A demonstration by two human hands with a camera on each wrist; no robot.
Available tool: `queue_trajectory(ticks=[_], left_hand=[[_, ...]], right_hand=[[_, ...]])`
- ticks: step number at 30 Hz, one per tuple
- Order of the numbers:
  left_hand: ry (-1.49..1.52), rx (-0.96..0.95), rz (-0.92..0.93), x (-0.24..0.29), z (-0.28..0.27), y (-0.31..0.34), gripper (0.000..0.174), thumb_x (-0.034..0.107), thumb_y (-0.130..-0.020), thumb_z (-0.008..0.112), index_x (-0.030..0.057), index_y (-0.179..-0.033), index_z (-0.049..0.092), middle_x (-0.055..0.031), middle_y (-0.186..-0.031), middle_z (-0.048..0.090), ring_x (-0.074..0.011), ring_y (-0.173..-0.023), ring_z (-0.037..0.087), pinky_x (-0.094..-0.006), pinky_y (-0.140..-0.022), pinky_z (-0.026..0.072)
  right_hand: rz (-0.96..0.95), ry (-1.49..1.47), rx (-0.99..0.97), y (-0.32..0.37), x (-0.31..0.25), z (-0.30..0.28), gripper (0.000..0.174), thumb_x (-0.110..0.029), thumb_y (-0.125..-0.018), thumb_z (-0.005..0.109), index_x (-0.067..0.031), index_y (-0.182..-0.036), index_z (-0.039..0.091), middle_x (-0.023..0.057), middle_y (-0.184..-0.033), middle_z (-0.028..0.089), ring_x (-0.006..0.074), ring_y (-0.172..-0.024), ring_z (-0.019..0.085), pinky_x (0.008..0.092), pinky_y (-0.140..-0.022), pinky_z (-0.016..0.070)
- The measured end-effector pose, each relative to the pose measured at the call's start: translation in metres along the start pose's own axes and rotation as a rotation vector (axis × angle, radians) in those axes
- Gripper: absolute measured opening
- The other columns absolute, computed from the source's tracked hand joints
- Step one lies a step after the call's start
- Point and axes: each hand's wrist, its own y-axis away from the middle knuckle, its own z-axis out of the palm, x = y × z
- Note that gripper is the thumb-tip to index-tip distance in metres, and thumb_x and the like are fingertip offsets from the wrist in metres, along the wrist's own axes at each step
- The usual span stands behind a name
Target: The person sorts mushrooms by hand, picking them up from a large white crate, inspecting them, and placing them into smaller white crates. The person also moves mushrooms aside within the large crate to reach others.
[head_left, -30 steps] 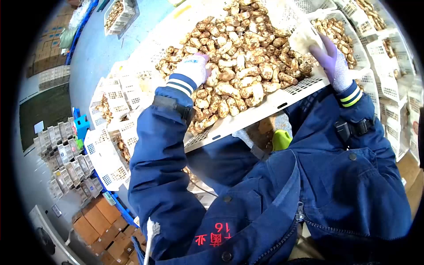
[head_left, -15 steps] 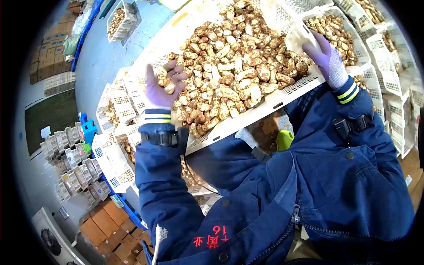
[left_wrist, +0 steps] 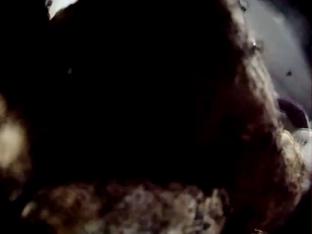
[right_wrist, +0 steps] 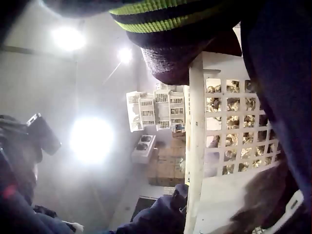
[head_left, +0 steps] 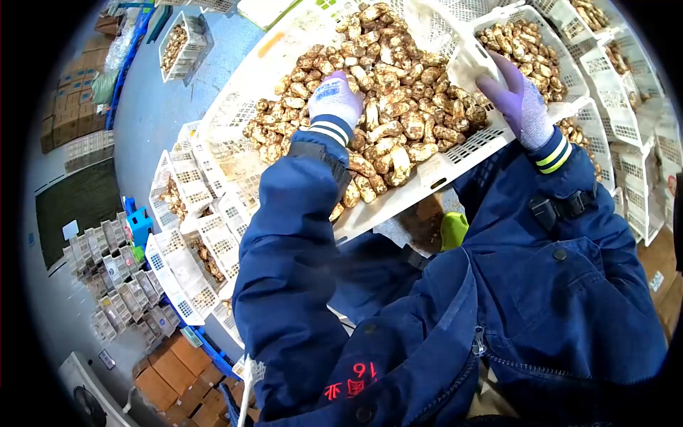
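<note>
A broad pile of stubby pale and brown mushrooms [head_left: 391,92] lies in a large white perforated crate [head_left: 235,135] in front of the person. Back up, the gloved left hand [head_left: 336,101] reaches into the middle of this pile. Its fingers are hidden among the mushrooms, and I cannot tell what they hold. In the head view the purple-gloved right hand [head_left: 523,103] rests at the crate's right end, thumb and forefinger spread apart at the rim. The right wrist view shows that rim [right_wrist: 196,146] beside the hand. The left wrist view is mostly dark.
More mushroom-filled crates stand at the right [head_left: 526,53] and at the left [head_left: 181,188]. One filled crate [head_left: 179,48] sits apart on the blue floor [head_left: 142,107]. Cardboard boxes [head_left: 171,377] and grey stacked bins [head_left: 117,277] are farther left.
Half a second ago the left hand was palm up at the crate's left side with a few mushrooms in it. Now it is turned over, farther right in the pile. The right hand stays at the rim.
</note>
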Motion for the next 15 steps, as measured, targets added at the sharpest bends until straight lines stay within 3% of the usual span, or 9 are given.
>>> queue_trajectory(ticks=[2,3,4,7,8,10,12,14,15], left_hand=[[0.25,0.067,0.018,-0.02,0.004,-0.002,0.047,0.029,-0.08,0.069,-0.0036,-0.113,0.057,-0.0208,-0.107,0.067,-0.0269,-0.101,0.066,-0.0375,-0.085,0.0525],[0.71,-0.064,-0.113,-0.027,-0.001,0.003,0.055,0.026,-0.079,0.069,-0.0069,-0.121,0.055,-0.0179,-0.096,0.067,-0.0208,-0.08,0.068,-0.0318,-0.068,0.0542],[1.082,-0.219,-0.026,-0.036,-0.026,0.023,0.059,0.022,-0.08,0.069,-0.008,-0.128,0.051,-0.0121,-0.085,0.064,-0.0144,-0.062,0.06,-0.0256,-0.054,0.049],[1.835,-0.081,0.296,-0.082,-0.057,0.074,0.056,0.016,-0.089,0.055,-0.0025,-0.139,0.038,-0.0113,-0.085,0.062,-0.0129,-0.065,0.057,-0.0218,-0.054,0.0464],[2.036,-0.11,0.447,-0.107,-0.056,0.078,0.061,0.018,-0.091,0.053,0.0029,-0.146,0.031,-0.0191,-0.109,0.059,-0.0191,-0.082,0.062,-0.0231,-0.06,0.05],[2.148,-0.074,0.491,-0.144,-0.055,0.089,0.061,0.02,-0.095,0.049,0.0047,-0.149,0.026,-0.027,-0.134,0.049,-0.0391,-0.115,0.057,-0.0372,-0.082,0.0562],[2.164,-0.073,0.407,-0.169,-0.055,0.079,0.058,0.018,-0.094,0.053,0.0035,-0.147,0.031,-0.0263,-0.135,0.048,-0.0379,-0.121,0.053,-0.0356,-0.086,0.0557],[1.004,0.434,0.326,-0.186,-0.031,0.056,0.04,0.002,-0.083,0.066,-0.0046,-0.122,0.057,-0.0207,-0.112,0.065,-0.0225,-0.09,0.07,-0.0284,-0.073,0.0605],[1.012,0.248,0.031,-0.177,-0.034,0.033,0.036,0.008,-0.086,0.063,0.0003,-0.121,0.059,-0.0202,-0.11,0.066,-0.024,-0.095,0.068,-0.0285,-0.076,0.0573]], right_hand=[[-0.009,-0.034,0.007,-0.001,0.002,0.001,0.054,-0.035,-0.09,0.06,0.0032,-0.128,0.051,0.0197,-0.111,0.063,0.028,-0.104,0.062,0.0352,-0.09,0.0471],[0.041,-0.039,-0.025,0.0,-0.003,-0.002,0.054,-0.034,-0.09,0.06,0.0027,-0.128,0.052,0.019,-0.111,0.063,0.026,-0.103,0.062,0.0346,-0.089,0.0474],[0.007,-0.023,-0.039,-0.001,0.0,-0.004,0.054,-0.034,-0.09,0.06,0.0024,-0.128,0.051,0.0186,-0.11,0.063,0.0254,-0.103,0.062,0.0345,-0.089,0.0474],[-0.054,-0.016,-0.001,0.001,0.002,-0.001,0.053,-0.033,-0.09,0.061,0.0014,-0.13,0.051,0.0167,-0.106,0.064,0.0226,-0.1,0.062,0.0338,-0.087,0.0477],[0.062,-0.09,-0.028,0.0,-0.001,0.0,0.053,-0.032,-0.091,0.06,0.0018,-0.13,0.051,0.0163,-0.105,0.064,0.0224,-0.099,0.062,0.033,-0.087,0.0475],[0.078,-0.043,-0.025,0.003,-0.011,-0.002,0.054,-0.033,-0.091,0.06,0.0024,-0.13,0.051,0.0171,-0.108,0.064,0.0241,-0.101,0.062,0.0338,-0.088,0.0471],[0.008,0.026,-0.053,0.001,-0.005,-0.005,0.058,-0.036,-0.09,0.06,0.0035,-0.132,0.048,0.0195,-0.118,0.061,0.0275,-0.108,0.059,0.0347,-0.092,0.0456],[-0.099,0.07,0.018,-0.001,0.01,-0.001,0.061,-0.037,-0.09,0.06,0.0046,-0.133,0.047,0.0186,-0.118,0.061,0.0257,-0.107,0.059,0.0341,-0.092,0.0456],[-0.072,0.042,0.011,0.0,0.007,-0.001,0.061,-0.037,-0.09,0.06,0.0049,-0.133,0.047,0.0182,-0.117,0.061,0.0247,-0.106,0.06,0.0338,-0.091,0.0457]])
